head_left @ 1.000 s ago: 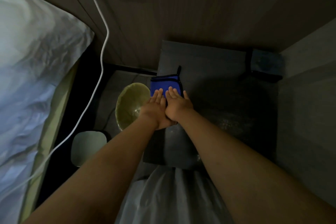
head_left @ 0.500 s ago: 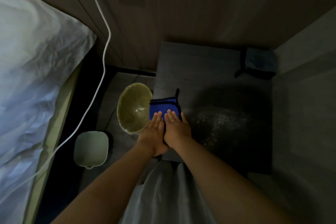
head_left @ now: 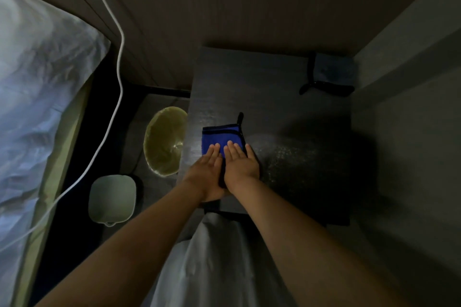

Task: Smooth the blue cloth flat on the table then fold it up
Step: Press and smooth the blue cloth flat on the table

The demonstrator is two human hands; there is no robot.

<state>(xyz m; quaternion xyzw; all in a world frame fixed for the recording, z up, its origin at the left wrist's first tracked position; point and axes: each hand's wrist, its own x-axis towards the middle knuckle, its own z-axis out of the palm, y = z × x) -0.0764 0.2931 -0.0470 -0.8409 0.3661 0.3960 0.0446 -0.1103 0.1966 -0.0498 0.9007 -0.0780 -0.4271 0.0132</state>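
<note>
Since the earlier frames, we note both hands drawn back toward the near edge of the table (head_left: 274, 87), more of the blue cloth (head_left: 220, 136) showing beyond the fingertips, though part of that shift may be the camera's.

Largest first: a pale bed sheet (head_left: 37, 95) fills the left side, with a white cable (head_left: 119, 62) running down beside it. The dark table occupies the centre and right. On the floor to its left sit a greenish basin (head_left: 163, 141) and, nearer, a pale square container (head_left: 112, 198). A dark-strapped bluish item (head_left: 331, 76) rests at the table's far right corner.

The blue cloth lies near the table's left edge, a dark loop at its far right corner. The left hand (head_left: 207, 174) and right hand (head_left: 240, 167) rest side by side on its near part, fingers extended and palms down, gripping nothing.

We judge the cloth a compact, flat rectangle, so either smoothing is in hand or a fold is being pressed; we cannot tell which, nor how many folds remain.

No brands, labels or legible writing are visible.
</note>
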